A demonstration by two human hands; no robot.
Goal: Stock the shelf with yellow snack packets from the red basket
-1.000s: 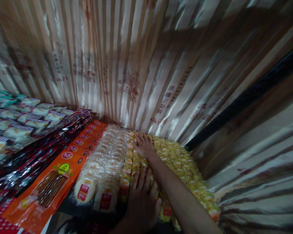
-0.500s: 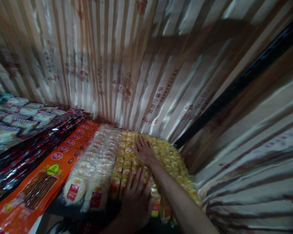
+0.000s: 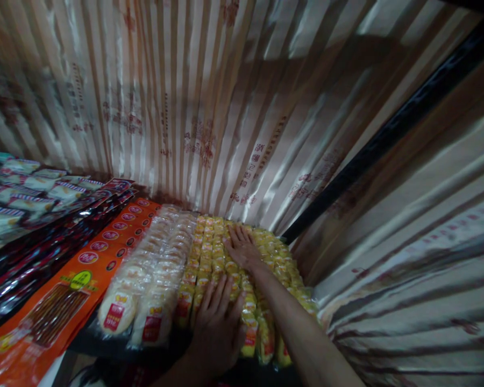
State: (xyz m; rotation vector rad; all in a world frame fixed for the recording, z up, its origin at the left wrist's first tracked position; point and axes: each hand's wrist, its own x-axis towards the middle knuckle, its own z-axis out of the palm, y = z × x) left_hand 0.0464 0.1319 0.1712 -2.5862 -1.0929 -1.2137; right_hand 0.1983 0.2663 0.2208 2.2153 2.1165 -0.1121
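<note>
Rows of small yellow-wrapped snack packets [image 3: 205,248] stand packed together on a dark shelf. My left hand [image 3: 218,325] lies over the front part of these rows, fingers stretched out and slightly apart. Farther back, my right hand [image 3: 242,247] rests flat on top of the packets with its fingers spread. Neither hand grips anything. Directly left of the yellow rows are two rows of round white crackers [image 3: 119,309] in clear wrappers with red labels. My hands and right forearm hide some of the yellow packets.
Orange snack bags [image 3: 99,244] with brown sticks pictured on them lie left of the crackers. Beyond them are dark shiny packs [image 3: 60,247] and white packets [image 3: 28,199]. A pleated printed curtain [image 3: 201,107] hangs behind, and a dark pole [image 3: 371,156] slants down at the right.
The view has shifted slightly, so the shelf goods appear a little farther left. My right hand has slid slightly right over the yellow packets. Both hands stay spread on them.
</note>
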